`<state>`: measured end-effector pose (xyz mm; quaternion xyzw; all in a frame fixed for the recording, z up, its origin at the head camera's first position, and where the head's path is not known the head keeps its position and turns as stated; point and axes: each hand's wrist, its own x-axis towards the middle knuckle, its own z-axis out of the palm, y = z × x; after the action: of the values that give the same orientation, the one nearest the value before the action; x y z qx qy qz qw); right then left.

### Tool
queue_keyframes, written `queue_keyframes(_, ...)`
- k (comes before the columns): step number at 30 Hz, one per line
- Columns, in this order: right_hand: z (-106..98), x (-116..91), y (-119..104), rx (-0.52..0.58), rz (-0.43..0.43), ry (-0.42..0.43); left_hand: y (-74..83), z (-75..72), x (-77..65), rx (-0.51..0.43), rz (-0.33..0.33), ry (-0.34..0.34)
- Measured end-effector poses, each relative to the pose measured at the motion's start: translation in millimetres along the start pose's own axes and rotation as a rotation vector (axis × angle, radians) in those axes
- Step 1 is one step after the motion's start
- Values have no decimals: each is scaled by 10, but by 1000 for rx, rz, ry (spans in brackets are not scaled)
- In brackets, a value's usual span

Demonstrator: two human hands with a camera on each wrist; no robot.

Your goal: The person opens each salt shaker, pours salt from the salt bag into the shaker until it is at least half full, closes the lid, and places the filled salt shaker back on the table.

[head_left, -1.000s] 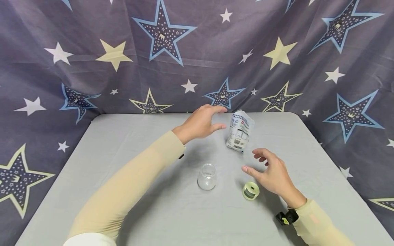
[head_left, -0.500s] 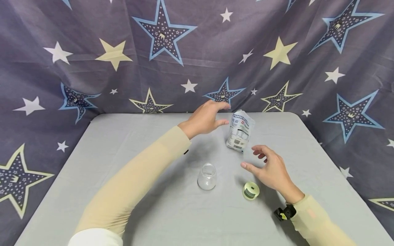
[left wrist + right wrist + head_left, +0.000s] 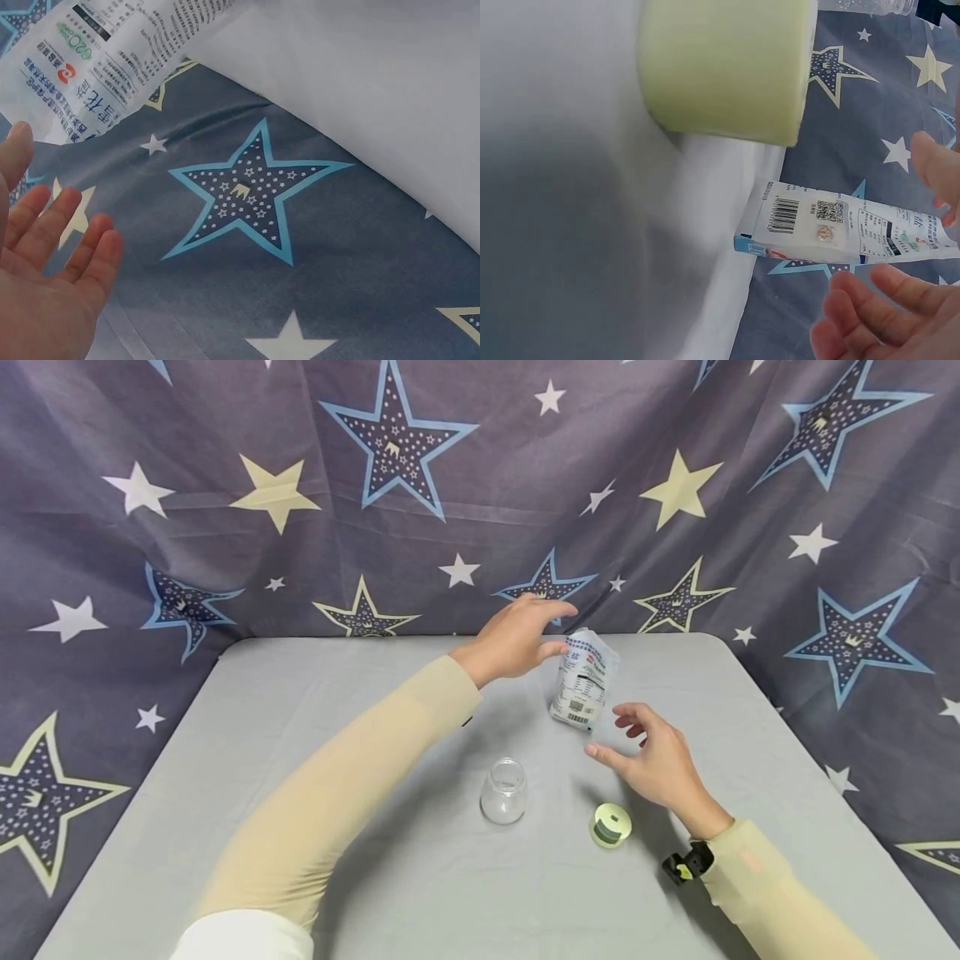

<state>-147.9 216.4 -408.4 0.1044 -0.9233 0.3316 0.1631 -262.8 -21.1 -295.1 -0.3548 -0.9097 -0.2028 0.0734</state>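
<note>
A white printed bag of salt (image 3: 583,681) stands upright toward the back of the table, its top narrowed and leaning slightly right. At its upper left, my left hand (image 3: 517,639) has thumb and fingers spread apart, the thumb tip overlapping the bag's edge in the head view. In the left wrist view the bag (image 3: 97,67) shows just beyond the thumb. My right hand (image 3: 656,760) hovers at the bag's lower right with thumb and fingers parted and nothing between them. Below that hand sits a small pale green cylinder (image 3: 611,825) with a dark label.
A clear glass jar (image 3: 504,791), without a lid on its mouth, stands left of the green cylinder. The grey table (image 3: 525,893) ends at a dark curtain (image 3: 465,468) patterned with stars. Black camera gear (image 3: 688,862) sits on the right wrist.
My left hand has moved right and slightly up, closer to the bag's top. My right hand has shifted a little up and left. The bag, jar and cylinder have stayed in place.
</note>
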Motion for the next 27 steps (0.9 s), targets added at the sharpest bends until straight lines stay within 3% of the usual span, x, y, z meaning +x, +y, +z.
queue_keyframes(12,23,78,39,10,58,-25,114,82,155,18,30,-52)
queue_keyframes(27,81,184,81,10,114,-55,140,167,259,78,11,-111)
